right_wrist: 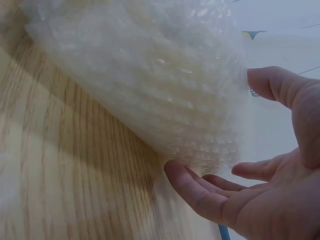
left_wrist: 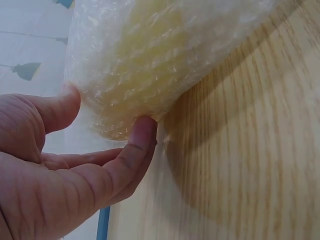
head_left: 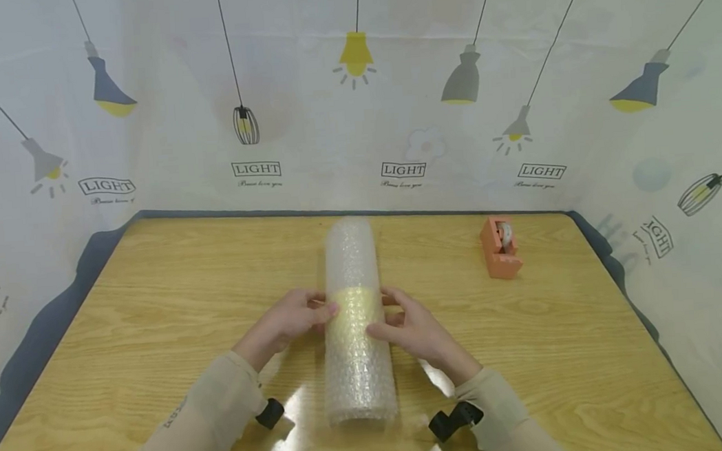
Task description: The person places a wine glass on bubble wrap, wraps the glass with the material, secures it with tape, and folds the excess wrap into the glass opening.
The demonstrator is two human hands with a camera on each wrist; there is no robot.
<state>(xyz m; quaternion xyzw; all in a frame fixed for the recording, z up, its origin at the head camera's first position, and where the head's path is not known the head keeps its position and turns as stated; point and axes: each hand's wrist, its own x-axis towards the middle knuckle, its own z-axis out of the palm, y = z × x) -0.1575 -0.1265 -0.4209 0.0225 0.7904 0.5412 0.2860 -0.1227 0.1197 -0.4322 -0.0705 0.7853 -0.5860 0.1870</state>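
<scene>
A long tube of bubble wrap (head_left: 359,377) lies lengthwise on the table, with something yellow (head_left: 355,308) showing through its middle; what that is cannot be told. My left hand (head_left: 295,314) grips its left side, thumb on the upper surface. In the left wrist view, the fingertips (left_wrist: 142,131) bend in against the lower side of the wrap (left_wrist: 150,55). From the right, my right hand (head_left: 418,327) holds the tube at about the same height, thumb on top. The right wrist view has its thumb (right_wrist: 270,82) and bent fingers touching the wrap (right_wrist: 165,90).
An orange tape dispenser (head_left: 502,248) with a roll of tape stands at the back right of the wooden table (head_left: 184,278). A white curtain (head_left: 311,118) printed with lamps hangs behind and at both sides. Each wrist carries a black device (head_left: 456,420).
</scene>
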